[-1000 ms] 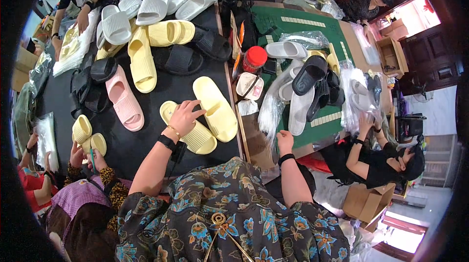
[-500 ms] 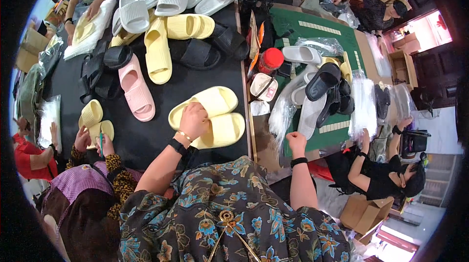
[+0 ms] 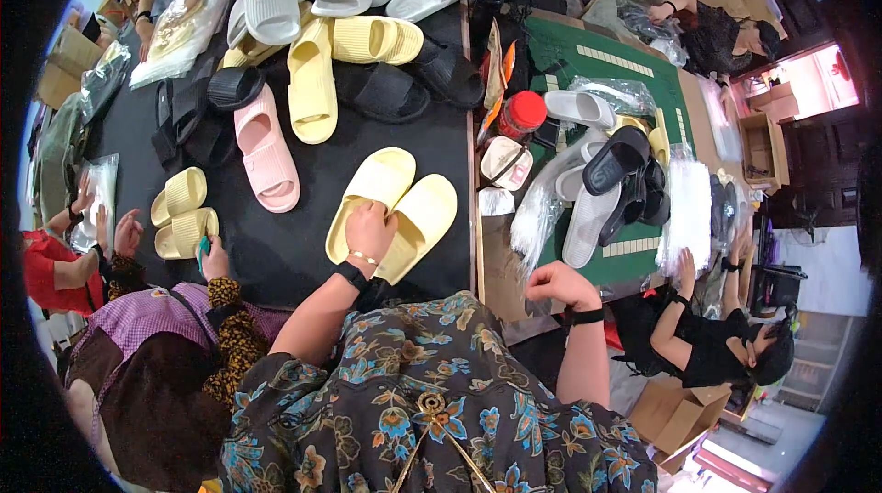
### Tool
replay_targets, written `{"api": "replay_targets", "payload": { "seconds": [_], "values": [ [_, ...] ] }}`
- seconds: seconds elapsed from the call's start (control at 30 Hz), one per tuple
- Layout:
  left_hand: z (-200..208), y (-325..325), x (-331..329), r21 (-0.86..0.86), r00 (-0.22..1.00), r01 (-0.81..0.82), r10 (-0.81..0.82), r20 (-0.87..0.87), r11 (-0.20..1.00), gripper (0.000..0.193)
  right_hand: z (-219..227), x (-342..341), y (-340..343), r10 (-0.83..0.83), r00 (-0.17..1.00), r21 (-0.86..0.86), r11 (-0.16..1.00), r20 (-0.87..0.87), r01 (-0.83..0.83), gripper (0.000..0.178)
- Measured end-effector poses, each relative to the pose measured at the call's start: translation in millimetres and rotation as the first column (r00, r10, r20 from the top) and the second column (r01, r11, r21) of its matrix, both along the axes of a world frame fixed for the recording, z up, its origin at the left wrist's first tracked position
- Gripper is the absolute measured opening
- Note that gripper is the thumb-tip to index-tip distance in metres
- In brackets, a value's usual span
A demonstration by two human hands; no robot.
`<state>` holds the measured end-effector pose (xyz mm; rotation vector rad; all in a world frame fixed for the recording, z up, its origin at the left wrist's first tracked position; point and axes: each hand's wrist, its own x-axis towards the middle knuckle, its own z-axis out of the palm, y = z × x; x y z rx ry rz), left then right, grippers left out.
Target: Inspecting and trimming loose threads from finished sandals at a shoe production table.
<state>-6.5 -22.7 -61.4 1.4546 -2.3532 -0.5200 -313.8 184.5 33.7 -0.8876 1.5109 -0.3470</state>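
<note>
A pair of pale yellow slide slippers [image 3: 424, 228] lies side by side on the black table in front of me, toes pointing away. My left hand [image 3: 370, 232] is closed on their inner edges near the heels, its fingers reaching into the gap between the two. Off to the right, my right hand [image 3: 564, 287] hovers near the table's front edge with its fingers curled in. Whatever it may hold is hidden. Beyond the pair lie a pink slide [image 3: 265, 148], more yellow slides [image 3: 313, 79], black slides [image 3: 384, 91] and light grey slides [image 3: 273, 8].
A green mat [image 3: 560, 43] on the right carries grey and black slippers [image 3: 617, 160] and plastic bags [image 3: 687, 204]. A red-lidded jar [image 3: 522, 114] stands by the joint between tables. At left, a co-worker's hand [image 3: 215, 259] touches small yellow slippers [image 3: 188, 231]. Other people work around the tables.
The yellow pair has been turned so its toes point away instead of rightward, my left hand staying on it. My right hand has come nearer to me. The whole view has shifted slightly.
</note>
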Motion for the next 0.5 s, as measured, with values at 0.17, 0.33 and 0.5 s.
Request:
{"api": "replay_targets", "payload": {
  "seconds": [0.17, 0.33, 0.5],
  "values": [
    [9.5, 19.5, -20.9, 0.226, 0.986, -0.079, 0.11, -0.129, 0.971, 0.021, 48.1, 39.6, -33.9, 0.236, 0.862, -0.185, 0.968, 0.449, -0.168, 0.007],
    [39.3, 24.1, -23.5, 0.278, 0.994, 0.009, 0.022, -0.107, 0.961, 0.027, 73.0, 57.8, -55.0, 0.25, 0.866, -0.332, 0.937, 0.433, -0.104, 0.005],
    [49.1, 14.5, -1.8, 0.601, 0.937, 0.347, -0.237, -0.257, 0.72, 0.035, 55.6, 84.2, -79.1, 0.009, 0.995, -0.383, 0.923, 0.096, 0.029, 0.009]
  ]
}}
